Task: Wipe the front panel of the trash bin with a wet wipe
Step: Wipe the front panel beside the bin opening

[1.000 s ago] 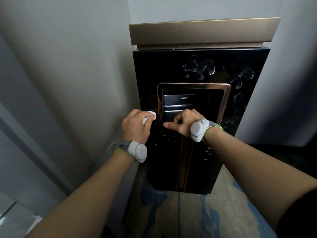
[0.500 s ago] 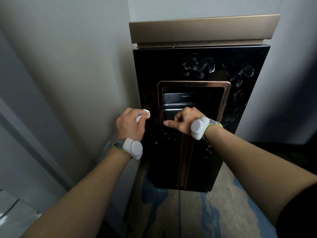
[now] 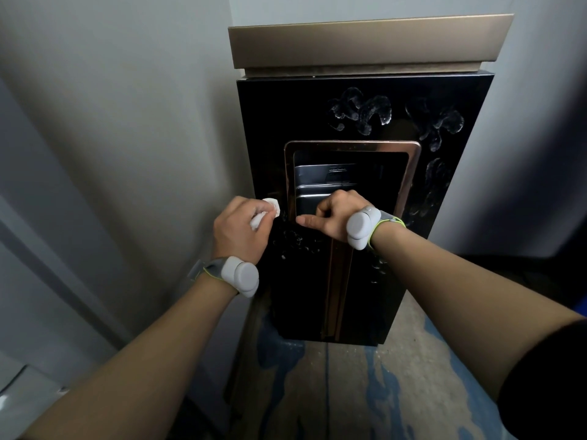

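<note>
A tall black trash bin (image 3: 362, 100) with a gold top stands against the wall. Its glossy front panel carries whitish smears at the upper right. A copper-framed flap opening (image 3: 351, 173) sits in the middle of the panel. My left hand (image 3: 239, 230) is closed around a crumpled white wet wipe (image 3: 270, 209) and presses it on the panel's left edge, beside the frame. My right hand (image 3: 333, 217) rests at the lower edge of the opening, fingers curled on the flap, thumb pointing left.
A pale wall (image 3: 127, 122) runs close along the bin's left side. The floor (image 3: 365, 392) below is concrete with blue paint patches. A white object (image 3: 9, 398) shows at the lower left corner. Dark space lies to the bin's right.
My left hand with the wipe has slid a little up and left along the panel's left edge. My right hand has stayed at the flap opening.
</note>
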{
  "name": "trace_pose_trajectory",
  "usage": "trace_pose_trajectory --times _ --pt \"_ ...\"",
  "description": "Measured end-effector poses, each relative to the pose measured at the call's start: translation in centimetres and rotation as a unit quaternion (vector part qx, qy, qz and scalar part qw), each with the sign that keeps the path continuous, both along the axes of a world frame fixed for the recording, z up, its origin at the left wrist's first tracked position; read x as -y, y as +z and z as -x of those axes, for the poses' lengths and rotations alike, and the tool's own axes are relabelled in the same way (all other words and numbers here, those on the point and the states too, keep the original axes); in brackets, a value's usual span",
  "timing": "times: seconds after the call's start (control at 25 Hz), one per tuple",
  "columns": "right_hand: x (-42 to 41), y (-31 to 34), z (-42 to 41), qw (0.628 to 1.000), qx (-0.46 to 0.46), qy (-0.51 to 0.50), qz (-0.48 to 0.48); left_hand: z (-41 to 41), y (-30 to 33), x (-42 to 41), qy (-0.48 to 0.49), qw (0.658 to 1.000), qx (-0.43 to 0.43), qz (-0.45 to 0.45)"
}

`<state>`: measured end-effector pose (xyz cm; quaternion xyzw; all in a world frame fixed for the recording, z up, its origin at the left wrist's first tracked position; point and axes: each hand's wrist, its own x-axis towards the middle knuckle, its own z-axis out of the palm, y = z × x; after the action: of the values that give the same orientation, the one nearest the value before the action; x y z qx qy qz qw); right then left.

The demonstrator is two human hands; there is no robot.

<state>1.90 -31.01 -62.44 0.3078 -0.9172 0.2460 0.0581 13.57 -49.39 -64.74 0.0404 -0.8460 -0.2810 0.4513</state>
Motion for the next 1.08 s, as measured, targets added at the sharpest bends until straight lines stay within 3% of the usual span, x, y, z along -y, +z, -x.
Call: trace_pose_trajectory --times 0.32,1.08 --pt "-0.1 -0.4 0.5 1.000 -0.011 -0.007 -0.020 1.3 -1.6 -1.2 -0.047 0.998 0.008 0.029" --pt "-0.1 -0.4 0.4 1.000 0.008 -0.005 -0.011 1.2 -1.2 -0.6 0.007 0.999 0.038 0.028"
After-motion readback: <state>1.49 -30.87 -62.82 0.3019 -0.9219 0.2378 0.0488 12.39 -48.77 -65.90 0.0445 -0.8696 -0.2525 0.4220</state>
